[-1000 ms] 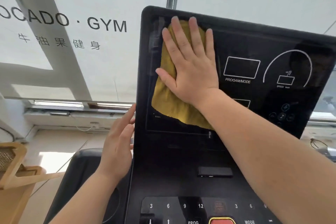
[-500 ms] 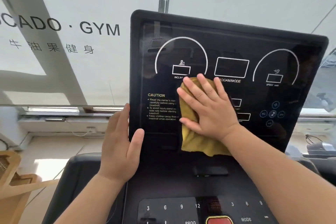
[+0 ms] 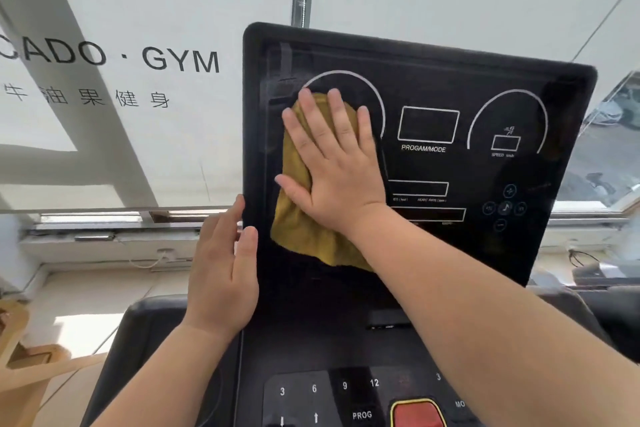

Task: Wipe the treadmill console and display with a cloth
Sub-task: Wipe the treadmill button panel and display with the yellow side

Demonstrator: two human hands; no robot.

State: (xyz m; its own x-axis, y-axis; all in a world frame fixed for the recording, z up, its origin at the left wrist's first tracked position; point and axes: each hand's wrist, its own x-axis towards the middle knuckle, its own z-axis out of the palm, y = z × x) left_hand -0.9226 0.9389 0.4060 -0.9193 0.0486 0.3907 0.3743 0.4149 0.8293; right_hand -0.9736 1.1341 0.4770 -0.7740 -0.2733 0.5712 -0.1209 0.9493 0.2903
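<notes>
A black treadmill display panel stands upright in front of me, with white dial outlines and a PROGAM/MODE box. My right hand lies flat with fingers spread, pressing a mustard-yellow cloth against the panel's left half, over the left dial. The cloth hangs below my palm. My left hand rests on the display's left edge, thumb on the front face, fingers behind it. Below lies the console keypad with numbers, a PROG key and a red button.
Behind the treadmill is a frosted window with GYM lettering and a sill below it. A wooden piece of furniture stands at the lower left. A cable and dark items sit at the right of the sill.
My right hand swept the cloth from the upper left down to the panel's middle, then back up and left. My left hand closed onto the display's left edge.
</notes>
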